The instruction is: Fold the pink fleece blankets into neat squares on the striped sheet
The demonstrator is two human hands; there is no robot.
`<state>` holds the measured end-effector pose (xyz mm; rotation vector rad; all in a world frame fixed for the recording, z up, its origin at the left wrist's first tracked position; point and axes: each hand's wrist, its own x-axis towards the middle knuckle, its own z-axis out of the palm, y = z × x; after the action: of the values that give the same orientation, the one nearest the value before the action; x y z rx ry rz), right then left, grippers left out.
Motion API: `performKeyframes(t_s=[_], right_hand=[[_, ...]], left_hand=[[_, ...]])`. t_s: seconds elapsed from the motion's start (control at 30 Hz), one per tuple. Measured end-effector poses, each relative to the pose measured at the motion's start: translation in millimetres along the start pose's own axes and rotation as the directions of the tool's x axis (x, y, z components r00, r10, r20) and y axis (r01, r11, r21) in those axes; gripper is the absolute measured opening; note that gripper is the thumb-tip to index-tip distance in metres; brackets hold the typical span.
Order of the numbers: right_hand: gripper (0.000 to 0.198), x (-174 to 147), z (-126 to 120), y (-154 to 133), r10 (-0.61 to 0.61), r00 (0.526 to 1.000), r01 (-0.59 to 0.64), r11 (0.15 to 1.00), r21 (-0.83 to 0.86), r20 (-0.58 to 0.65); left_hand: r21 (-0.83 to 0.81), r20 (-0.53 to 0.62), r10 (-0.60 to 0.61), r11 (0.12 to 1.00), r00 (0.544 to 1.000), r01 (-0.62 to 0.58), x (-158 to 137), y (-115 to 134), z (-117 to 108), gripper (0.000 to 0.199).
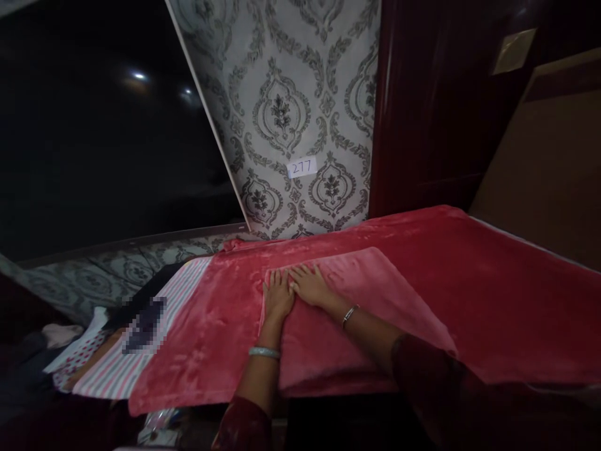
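Patterned wall [282, 113] behind, red blanket [469, 294] over bed. Head view: our left hand [278, 295] and right hand [310, 285] lie flat, fingers spread, holding nothing, pressing near corner of folded pink towel [375, 288] on blanket. We judge smoothing step; next needs even push outward.

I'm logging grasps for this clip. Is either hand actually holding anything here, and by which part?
Nothing is gripped. The left hand and right hand lie flat, palms down, side by side on the folded pink fleece cloth, near its far left corner.
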<state>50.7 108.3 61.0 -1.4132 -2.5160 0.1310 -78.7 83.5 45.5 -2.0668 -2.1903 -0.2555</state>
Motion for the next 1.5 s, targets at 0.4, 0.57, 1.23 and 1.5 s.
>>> performKeyframes(t_s=[0.4,0.57,1.23,1.5], right_hand=[[0.061,-83,-23,194,0.590,0.807,-0.590,0.805,-0.061,-0.019],[0.064,-106,-40,191,0.628,0.776,-0.631,0.772,-0.072,-0.061],[0.064,-133,-15,138,0.380,0.925,-0.380,0.917,-0.118,-0.029],[0.065,-212,-26,161,0.639,0.738,-0.652,0.758,0.011,-0.215]], left_hand=[[-0.045,-0.042,-0.003,0.999,0.999,0.001,3,0,5,0.057],[-0.102,0.026,-0.026,0.994,0.999,0.028,4,2,-6,0.058],[-0.025,0.114,0.044,0.999,0.993,-0.041,-32,33,-4,0.060],[-0.083,0.133,0.032,0.996,0.991,-0.021,-33,38,-18,0.061]])
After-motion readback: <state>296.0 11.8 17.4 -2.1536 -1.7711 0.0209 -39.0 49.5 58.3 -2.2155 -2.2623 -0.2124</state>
